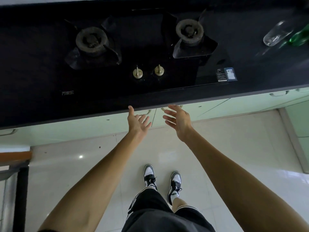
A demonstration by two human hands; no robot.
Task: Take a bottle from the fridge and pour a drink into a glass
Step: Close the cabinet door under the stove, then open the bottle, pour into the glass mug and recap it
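Observation:
A clear glass stands on the black counter at the far right, and a green bottle stands right beside it, cut off by the frame edge. My left hand and my right hand are both stretched forward, palms facing each other, fingers spread and holding nothing. They hover in front of the counter's front edge, well left of the glass and bottle. No fridge is in view.
A black gas hob with two burners and two brass knobs fills the counter. Pale green cabinet doors sit below. I stand on a light tiled floor; a dark frame is at the lower left.

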